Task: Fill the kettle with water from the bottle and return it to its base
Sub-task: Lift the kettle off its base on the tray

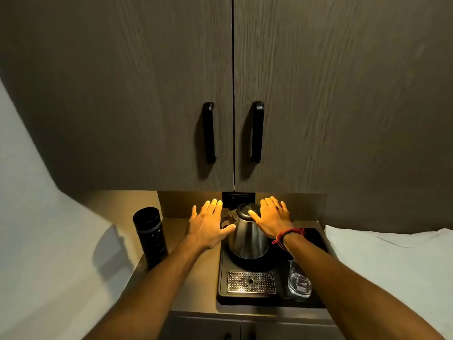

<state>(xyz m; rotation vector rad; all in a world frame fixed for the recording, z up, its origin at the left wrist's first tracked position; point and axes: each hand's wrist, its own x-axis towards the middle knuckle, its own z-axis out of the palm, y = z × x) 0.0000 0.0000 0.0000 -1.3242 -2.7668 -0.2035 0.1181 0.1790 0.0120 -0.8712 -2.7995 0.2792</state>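
We see the steel, cone-shaped kettle w/ black lid (247, 235) sitting upright on its round black base (247, 260), at the back left of a flat black tray (316, 238) on the brown counter (179, 244). Our left hand (208, 225) is spread flat just left of the kettle, fingers apart, thumb tip at the kettle's left side; can't tell if it touches. Our right hand (272, 217), w/ red and black cords at the wrist, is also splayed, thumb over the lid edge; neither hand grips anything. The tall black cylindrical bottle (150, 238) stands upright on the counter, well left of the kettle, lid on. Front of tray: perforated metal drip grate (251, 282); just right of it a clear glass tumbler (299, 282). Above: two dark wood-grain cupboard doors (122, 94) w/ black handles, closed.
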